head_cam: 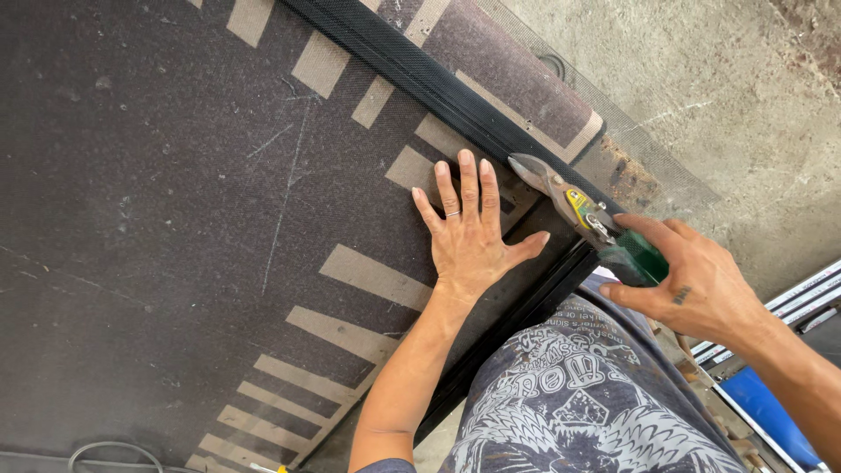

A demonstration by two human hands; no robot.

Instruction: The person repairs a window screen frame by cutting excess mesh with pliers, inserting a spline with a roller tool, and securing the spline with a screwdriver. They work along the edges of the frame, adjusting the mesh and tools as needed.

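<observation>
My left hand (470, 229) lies flat, fingers spread, on a fine dark mesh screen (175, 201) stretched over a work table with tan stripes. A ring sits on one finger. My right hand (692, 280) grips the green handles of metal snips (574, 206). The snips' blades point up-left at a black frame bar (438, 88) that runs diagonally across the mesh, just beside my left fingertips. A second black frame bar (526, 311) runs along the table's near edge under my left wrist.
Loose mesh overhangs the table's far corner (648, 166) above a concrete floor (718, 79). White metal strips and a blue object (771, 403) lie at the lower right. A cable loop (114, 451) shows at the bottom left.
</observation>
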